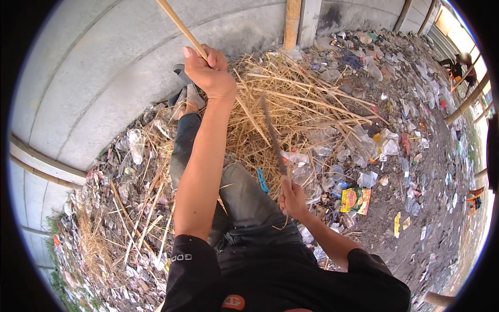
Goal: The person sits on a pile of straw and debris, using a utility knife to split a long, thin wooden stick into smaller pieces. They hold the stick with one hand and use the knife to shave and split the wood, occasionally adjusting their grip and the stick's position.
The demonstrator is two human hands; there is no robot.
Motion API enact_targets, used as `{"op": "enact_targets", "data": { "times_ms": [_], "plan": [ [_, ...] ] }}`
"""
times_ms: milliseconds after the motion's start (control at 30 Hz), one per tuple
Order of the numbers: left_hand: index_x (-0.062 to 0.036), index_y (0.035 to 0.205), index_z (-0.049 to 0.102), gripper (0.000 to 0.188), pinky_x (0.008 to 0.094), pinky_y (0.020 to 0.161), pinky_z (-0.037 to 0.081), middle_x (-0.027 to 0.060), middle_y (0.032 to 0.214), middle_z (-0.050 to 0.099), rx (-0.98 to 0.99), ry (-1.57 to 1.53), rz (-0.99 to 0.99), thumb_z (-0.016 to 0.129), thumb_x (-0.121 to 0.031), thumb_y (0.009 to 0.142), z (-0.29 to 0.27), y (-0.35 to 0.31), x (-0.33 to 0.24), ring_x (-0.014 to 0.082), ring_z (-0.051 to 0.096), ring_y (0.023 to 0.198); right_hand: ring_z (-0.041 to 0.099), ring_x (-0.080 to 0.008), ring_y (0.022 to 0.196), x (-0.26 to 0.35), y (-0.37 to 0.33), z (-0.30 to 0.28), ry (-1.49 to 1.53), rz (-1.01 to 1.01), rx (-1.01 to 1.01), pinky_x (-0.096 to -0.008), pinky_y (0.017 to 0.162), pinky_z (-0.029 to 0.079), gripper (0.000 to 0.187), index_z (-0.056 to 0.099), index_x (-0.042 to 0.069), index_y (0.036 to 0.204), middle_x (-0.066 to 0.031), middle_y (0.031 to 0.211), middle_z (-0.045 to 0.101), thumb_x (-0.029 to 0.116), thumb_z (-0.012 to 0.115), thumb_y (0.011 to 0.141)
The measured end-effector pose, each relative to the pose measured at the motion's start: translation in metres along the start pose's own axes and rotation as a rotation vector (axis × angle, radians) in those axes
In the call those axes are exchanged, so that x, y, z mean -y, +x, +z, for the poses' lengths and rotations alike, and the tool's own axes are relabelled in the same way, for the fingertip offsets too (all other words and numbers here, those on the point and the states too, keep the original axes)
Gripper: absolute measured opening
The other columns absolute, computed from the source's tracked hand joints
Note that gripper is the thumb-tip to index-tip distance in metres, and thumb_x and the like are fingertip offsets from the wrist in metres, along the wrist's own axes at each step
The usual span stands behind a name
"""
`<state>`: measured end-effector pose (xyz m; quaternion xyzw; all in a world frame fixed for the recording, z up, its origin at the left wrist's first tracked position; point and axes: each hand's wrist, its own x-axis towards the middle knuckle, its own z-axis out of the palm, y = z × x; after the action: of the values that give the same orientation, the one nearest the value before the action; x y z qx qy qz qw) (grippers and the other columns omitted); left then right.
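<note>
My left hand (209, 72) is raised in front of me, its fingers wrapped round a long, thin bamboo strip (179, 23). The strip slants from the top edge down past my wrist, and its lower part lies over the straw-like heap. Lower and to the right, my right hand (294, 198) grips a long knife by its handle. Its dark, narrow blade (272, 132) points away from me, its tip over the heap of pale bamboo shavings (254, 109). In this view the blade is close to the strip's lower end; whether they touch I cannot tell.
Several split bamboo strips (312, 99) lie across the heap. Litter covers the ground, including a yellow-green packet (356, 200) and a blue plastic piece (262, 180). A grey concrete wall (104, 78) with a bamboo post (292, 26) stands ahead and left. A person (459, 70) sits far right.
</note>
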<state>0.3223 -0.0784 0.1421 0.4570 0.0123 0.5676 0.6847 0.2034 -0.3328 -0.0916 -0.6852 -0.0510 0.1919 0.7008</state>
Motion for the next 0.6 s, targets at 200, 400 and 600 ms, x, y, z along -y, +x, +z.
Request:
{"op": "enact_targets", "data": {
  "times_ms": [200, 400, 600],
  "plan": [
    [-0.0133, 0.07, 0.035, 0.051, 0.0279, 0.047, 0.019, -0.0031, 0.057, 0.03, -0.111, -0.076, 0.015, 0.045, -0.052, 0.103, -0.026, 0.002, 0.005, 0.0089, 0.021, 0.049, 0.044, -0.0091, 0.043, 0.103, 0.023, -0.016, 0.207, 0.189, -0.025, -0.027, 0.041, 0.037, 0.055, 0.047, 0.009, 0.071, 0.0002, 0.056, 0.043, 0.054, 0.054, 0.102],
    [-0.0123, 0.063, 0.036, 0.058, 0.0262, 0.046, 0.021, -0.0029, 0.057, 0.031, -0.127, -0.048, 0.023, 0.052, -0.052, 0.102, -0.007, 0.0, 0.007, 0.0083, 0.029, 0.049, 0.042, -0.011, 0.044, 0.159, 0.025, 0.008, 0.476, -0.68, -0.121, -0.0271, 0.043, 0.038, 0.055, 0.044, 0.009, 0.075, 0.0006, 0.058, 0.042, 0.056, 0.048, 0.104],
    [-0.0133, 0.06, 0.032, 0.065, 0.0267, 0.045, 0.02, -0.0035, 0.057, 0.031, -0.047, -0.01, 0.111, 0.05, -0.061, 0.101, -0.008, -0.01, -0.007, 0.008, 0.027, 0.048, 0.043, -0.0094, 0.045, -0.044, 0.013, -0.02, 0.034, 0.514, 0.092, -0.0294, 0.042, 0.039, 0.055, 0.047, 0.01, 0.074, 0.002, 0.058, 0.043, 0.058, 0.056, 0.099]
  ]
}}
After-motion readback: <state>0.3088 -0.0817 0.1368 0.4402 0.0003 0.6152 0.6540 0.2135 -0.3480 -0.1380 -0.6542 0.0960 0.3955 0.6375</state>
